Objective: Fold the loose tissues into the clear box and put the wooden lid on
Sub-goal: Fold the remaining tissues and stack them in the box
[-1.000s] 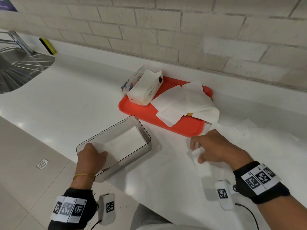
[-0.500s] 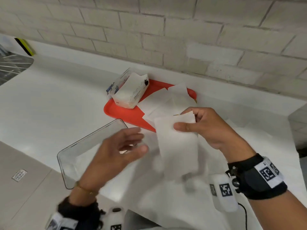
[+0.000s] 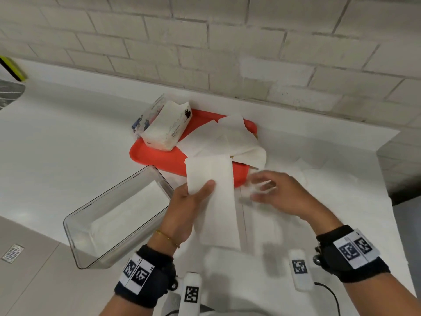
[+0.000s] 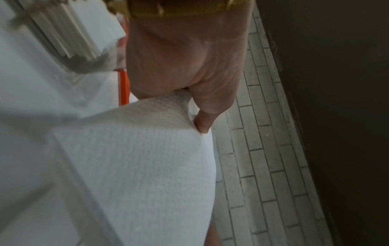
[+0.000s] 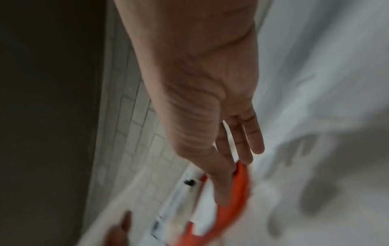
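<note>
My left hand (image 3: 193, 197) pinches a folded white tissue (image 3: 216, 201) by its left edge, thumb on top, and holds it up over the counter; the left wrist view shows the thumb (image 4: 203, 123) pressed on the tissue (image 4: 136, 166). The clear box (image 3: 118, 215) stands just left of that hand, with folded tissue lying flat on its bottom. My right hand (image 3: 264, 188) hovers blurred to the right of the tissue, fingers spread and holding nothing; the right wrist view shows its fingers (image 5: 246, 143) straight. More loose tissues (image 3: 230, 142) lie heaped on the orange tray (image 3: 159, 156). No wooden lid shows.
A soft tissue pack (image 3: 166, 131) rests on the tray's left end. Further flat tissues (image 3: 307, 169) lie on the white counter to the right. A brick wall (image 3: 227, 53) runs behind. The counter's front edge passes under the box, and a sink drainer (image 3: 9, 92) is far left.
The folded tissue passed from my right hand to my left hand. The right hand let go and drew off to the right with spread fingers. The view shifted right.
</note>
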Tool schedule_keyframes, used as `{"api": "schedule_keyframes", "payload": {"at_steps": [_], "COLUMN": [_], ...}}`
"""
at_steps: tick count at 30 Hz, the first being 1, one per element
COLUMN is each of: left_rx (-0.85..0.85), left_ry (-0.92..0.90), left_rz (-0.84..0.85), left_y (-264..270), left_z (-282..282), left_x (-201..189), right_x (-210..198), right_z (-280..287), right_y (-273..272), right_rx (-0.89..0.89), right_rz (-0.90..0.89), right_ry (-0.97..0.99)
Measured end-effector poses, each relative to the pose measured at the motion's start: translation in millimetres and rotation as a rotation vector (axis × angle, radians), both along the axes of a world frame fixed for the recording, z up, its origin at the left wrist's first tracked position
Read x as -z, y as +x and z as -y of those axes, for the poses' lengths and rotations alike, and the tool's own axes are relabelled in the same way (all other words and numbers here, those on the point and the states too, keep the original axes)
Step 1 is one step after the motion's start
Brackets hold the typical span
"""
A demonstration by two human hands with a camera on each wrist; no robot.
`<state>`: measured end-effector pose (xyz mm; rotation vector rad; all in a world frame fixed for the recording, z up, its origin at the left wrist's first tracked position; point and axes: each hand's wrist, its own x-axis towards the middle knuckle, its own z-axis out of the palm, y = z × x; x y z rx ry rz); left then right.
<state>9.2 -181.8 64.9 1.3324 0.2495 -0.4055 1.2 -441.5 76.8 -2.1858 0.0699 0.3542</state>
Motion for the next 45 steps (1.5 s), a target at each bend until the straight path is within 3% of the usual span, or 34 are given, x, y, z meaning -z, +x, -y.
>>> {"api": "schedule_keyframes", "payload": {"at_steps": [3,5,7,11,18,26,28,31,34,39,42,45], "left_rx": [0.032,0.084,0.137,0.198,0.167,0.121,0.121,0.126,0.081,-0.081,-0.094,-0.064], "left_ry": [0.037,0.088,0.150,0.224,0.300,0.289,0.290,0.312,0.322,0.304,0.191,-0.015], "left_rz": [-0.032,-0.037,-0.022,-0.012,0.036,0.012,0.007,0.031,0.079,0.244,0.255,0.151], "left_y": [2,2,0,-5,-7,-8,-9,-10,-11,-10,-11,-12], "left_z": [-10,-16,-19,-17,-18,-27,-28,-27,-26,-18,-3,13], "left_x": [6,11,13,17,19,19,19,19,20,22,13,8], "right_x": [35,50,54,47,39,44,43,27,2,-51,-55,-37], "right_z": [7,1,-7,-19,-31,-21,-20,-19,-14,-7,-17,-36], "right_y": [-9,-12,-11,1,11,6,4,10,23,27,24,22], "right_rx": [-0.424,-0.652,-0.772,-0.917,-1.157,-1.201,-1.185,-1.071,-0.823,-0.310,-0.123,0.071], "right_rz": [-0.056,-0.023,0.070,0.267,0.406,0.312,0.357,0.420,0.273,0.105,0.025,0.015], "right_ry": [-0.459,-0.606,-0.678,-0.863,-1.043,-1.100,-1.129,-0.947,-0.732,-0.102,0.280,0.427]}}
